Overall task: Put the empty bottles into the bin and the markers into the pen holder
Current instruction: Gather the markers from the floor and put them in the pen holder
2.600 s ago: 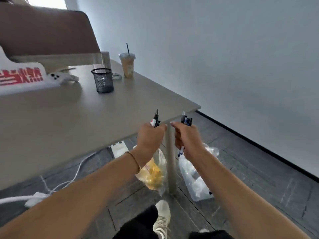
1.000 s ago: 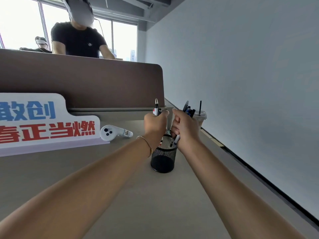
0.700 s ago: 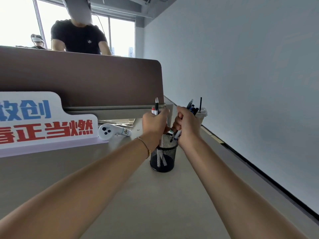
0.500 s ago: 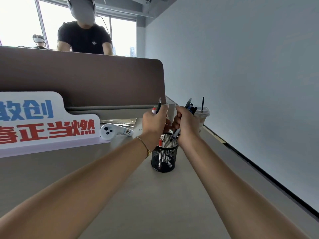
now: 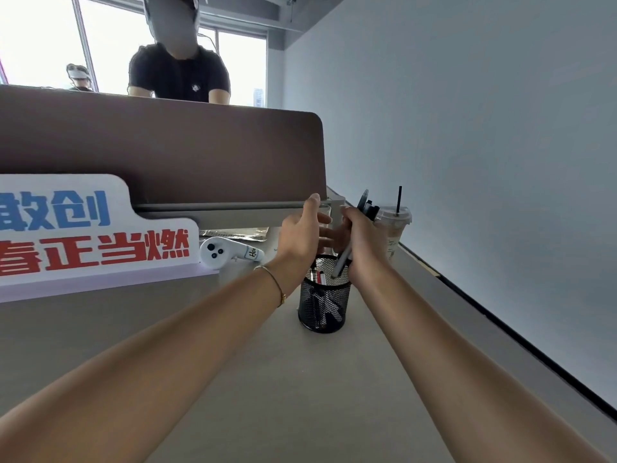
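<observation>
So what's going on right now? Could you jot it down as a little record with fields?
left hand: open above the holder, holding nothing
right hand: gripping a bunch of markers, lower tips inside the rim
pen holder: black mesh cup on the desk, some markers already inside
nearby: iced drink cup with straw, white controller, lettered sign

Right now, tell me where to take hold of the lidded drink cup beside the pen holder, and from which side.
Grip the iced drink cup around its upper body, just under the domed lid, coming from its right, the wall side. It stands upright and tapers downward, so the wider top should resist slipping. A straw rules out a top grasp, and the right hand with its markers crowds the left, next to the mesh pen holder.
</observation>
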Demonstrator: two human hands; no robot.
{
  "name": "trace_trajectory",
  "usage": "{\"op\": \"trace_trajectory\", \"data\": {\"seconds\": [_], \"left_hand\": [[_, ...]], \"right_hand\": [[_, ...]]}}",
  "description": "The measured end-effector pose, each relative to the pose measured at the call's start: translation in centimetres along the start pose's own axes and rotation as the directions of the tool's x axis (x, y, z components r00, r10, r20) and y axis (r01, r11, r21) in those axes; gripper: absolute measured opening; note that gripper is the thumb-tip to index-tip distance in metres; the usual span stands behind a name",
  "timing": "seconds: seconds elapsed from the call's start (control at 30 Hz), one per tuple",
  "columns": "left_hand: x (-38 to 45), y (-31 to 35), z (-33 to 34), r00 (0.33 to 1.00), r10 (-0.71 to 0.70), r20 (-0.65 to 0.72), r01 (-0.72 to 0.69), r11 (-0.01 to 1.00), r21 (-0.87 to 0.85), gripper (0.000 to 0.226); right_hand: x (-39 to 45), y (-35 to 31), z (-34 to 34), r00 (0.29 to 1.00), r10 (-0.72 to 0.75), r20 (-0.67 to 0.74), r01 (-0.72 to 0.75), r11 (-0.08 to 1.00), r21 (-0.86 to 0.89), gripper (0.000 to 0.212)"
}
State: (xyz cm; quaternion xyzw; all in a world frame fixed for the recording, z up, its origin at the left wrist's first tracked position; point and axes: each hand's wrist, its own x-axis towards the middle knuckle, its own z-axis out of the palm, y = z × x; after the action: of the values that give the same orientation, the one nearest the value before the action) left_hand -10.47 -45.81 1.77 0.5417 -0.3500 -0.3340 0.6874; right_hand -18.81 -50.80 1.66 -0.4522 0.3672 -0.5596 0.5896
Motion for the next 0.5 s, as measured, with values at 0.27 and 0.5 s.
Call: {"op": "trace_trajectory", "data": {"seconds": [0.27, 0.5], "left_hand": [[0.6, -0.6, -0.6, 0.999, -0.015, -0.044, 0.016, 1.0, 0.023, 0.035], [1.2, 0.4, -2.6, 0.986, 0.069, -0.152, -0.067, 0.998, 0.014, 0.026]], "right_hand": [[-0.7, -0.3, 0.2, 0.996, 0.009, 0.086, -0.004, 0.999, -0.053, 0.017], [-0.9, -0.8, -0.2, 0.979, -0.007, 0.206, 0.029, 0.994, -0.106, 0.014]]}}
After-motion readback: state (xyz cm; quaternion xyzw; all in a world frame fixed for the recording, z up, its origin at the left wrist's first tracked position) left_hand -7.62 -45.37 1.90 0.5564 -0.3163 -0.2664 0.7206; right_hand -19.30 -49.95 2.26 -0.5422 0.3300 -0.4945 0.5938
